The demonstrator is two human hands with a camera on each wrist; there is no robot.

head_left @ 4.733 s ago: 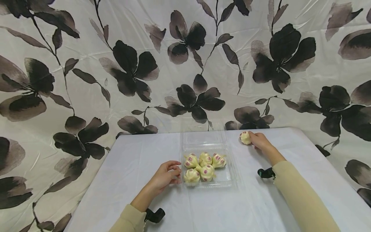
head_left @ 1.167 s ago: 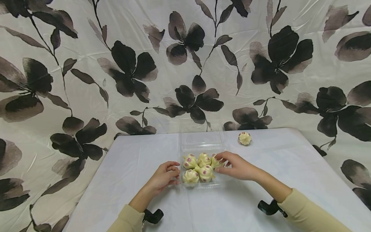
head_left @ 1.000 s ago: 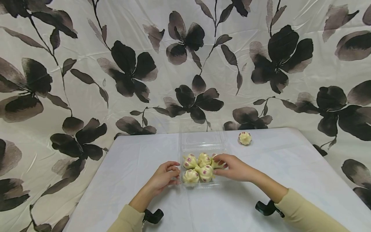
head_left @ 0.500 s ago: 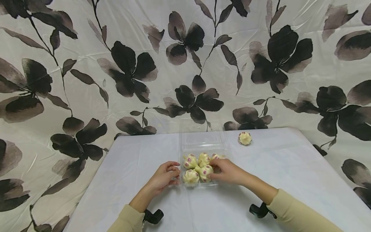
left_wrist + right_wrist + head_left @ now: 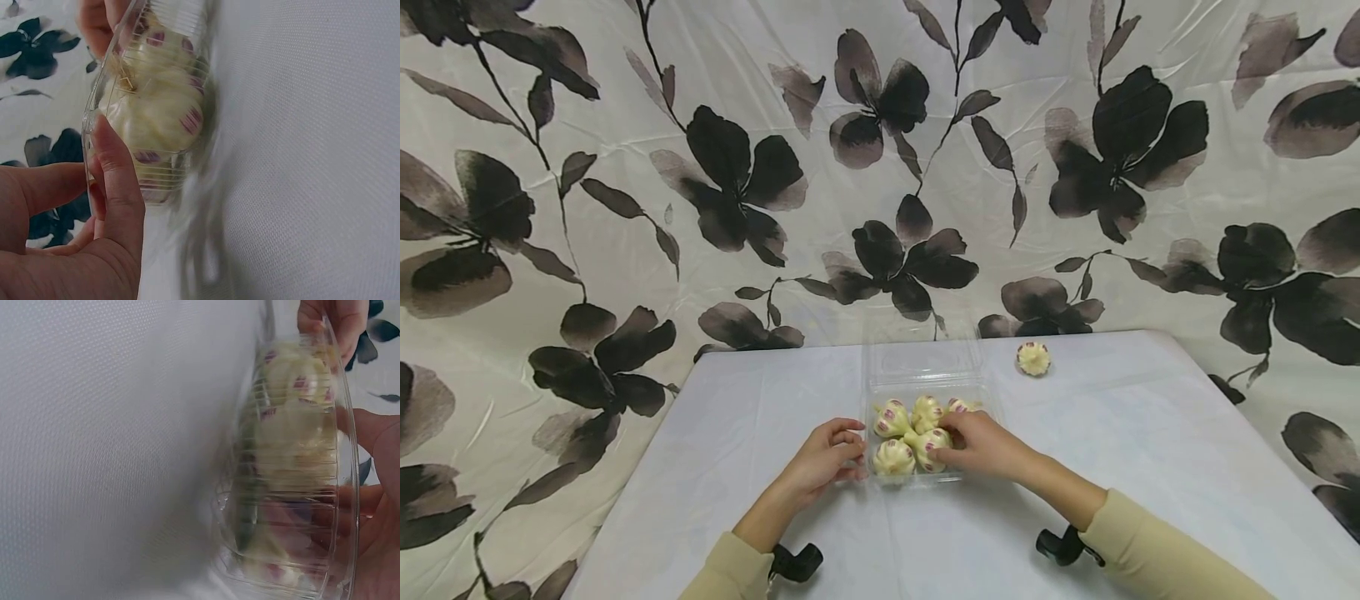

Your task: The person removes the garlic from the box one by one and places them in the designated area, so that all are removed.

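Plain indoor tabletop setup, white-covered table (image 5: 752,408), creased floral cloth backdrop (image 5: 880,167), kind of room unclear

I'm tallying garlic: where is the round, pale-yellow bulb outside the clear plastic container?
In the head view, the round, pale-yellow garlic bulb sits on the white tabletop near its far edge, just right of the clear plastic container's open lid.

Passable: tabletop (image 5: 752,408) left of left hand (image 5: 820,457); strip at right-middle between lone bulb (image 5: 1033,359) and right hand (image 5: 988,447); lower-centre gap between wrist cameras (image 5: 797,563). Left hand blocks clear container's (image 5: 936,478) left rim. Right hand, on front-right garlic bulb (image 5: 929,444), blocks its right side. Open lid (image 5: 922,354) obstructs far side. Right forearm (image 5: 1063,485) bars lower right.
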